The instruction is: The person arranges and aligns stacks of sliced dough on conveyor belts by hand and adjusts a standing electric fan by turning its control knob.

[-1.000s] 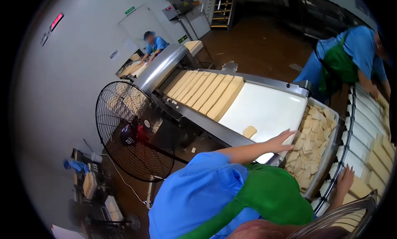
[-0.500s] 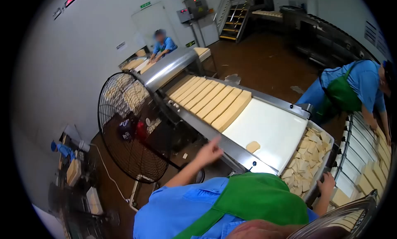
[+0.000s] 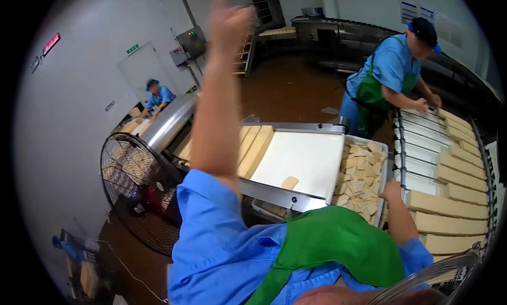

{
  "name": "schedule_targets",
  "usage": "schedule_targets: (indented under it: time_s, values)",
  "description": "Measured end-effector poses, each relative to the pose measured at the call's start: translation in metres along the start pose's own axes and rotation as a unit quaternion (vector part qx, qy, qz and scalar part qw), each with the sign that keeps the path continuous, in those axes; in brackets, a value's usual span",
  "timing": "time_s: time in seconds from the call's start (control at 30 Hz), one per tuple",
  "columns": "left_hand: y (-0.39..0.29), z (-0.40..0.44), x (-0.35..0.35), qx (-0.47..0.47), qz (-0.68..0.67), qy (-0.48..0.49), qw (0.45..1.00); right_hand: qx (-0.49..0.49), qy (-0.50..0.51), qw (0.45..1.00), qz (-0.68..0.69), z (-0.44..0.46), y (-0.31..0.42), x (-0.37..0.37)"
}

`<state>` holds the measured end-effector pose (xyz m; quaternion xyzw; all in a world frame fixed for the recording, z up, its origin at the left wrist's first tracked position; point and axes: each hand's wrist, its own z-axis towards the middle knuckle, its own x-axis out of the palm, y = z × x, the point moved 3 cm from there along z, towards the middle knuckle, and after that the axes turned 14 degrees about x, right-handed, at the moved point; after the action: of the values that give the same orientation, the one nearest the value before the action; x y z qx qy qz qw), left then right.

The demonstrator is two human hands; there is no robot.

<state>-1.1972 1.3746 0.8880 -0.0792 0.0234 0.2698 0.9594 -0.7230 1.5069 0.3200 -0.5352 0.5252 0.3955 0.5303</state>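
My left hand (image 3: 231, 24) is raised high at the top of the view, blurred by motion. Its index finger points up past the frame's edge, the other fingers are curled, and nothing shows in it. Low on the right, my right hand (image 3: 391, 190) is at the near right rim of a white tub (image 3: 384, 165), fingers curled over the edge. Thin flat pale-yellow scraps (image 3: 359, 173) fill this tub. Beside it, a white belt (image 3: 311, 149) carries one small scrap (image 3: 290, 183) and long pale-yellow bars (image 3: 256, 151), partly hidden by my left forearm.
A second conveyor (image 3: 420, 162) on the right bears several bars (image 3: 449, 206). A co-worker (image 3: 393, 75) leans over its far end. Another person (image 3: 158, 96) works behind the metal machine hood (image 3: 169, 120). A large caged fan (image 3: 140, 191) stands at left.
My left hand has swung up from beside the belt to the top of the view. My right hand has moved forward along the tub. The view has turned right; the co-worker stands more upright.
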Motion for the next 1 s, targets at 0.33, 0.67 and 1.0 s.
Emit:
schedule_targets:
  time_s: [0.33,0.67,1.0]
  values:
    - [-0.105,-0.013,0.289,0.077,-0.056,0.166,0.982,-0.043,0.061,0.997,-0.033,-0.004,-0.001,-0.016]
    - [-0.084,-0.128,0.199,0.052,-0.051,0.273,0.959,0.024,-0.067,0.992,0.108,-0.011,0.001,-0.007]
    - [-0.079,-0.533,-0.026,-0.525,0.163,0.295,0.782,-0.020,-0.113,0.984,0.137,0.003,-0.009,0.015]
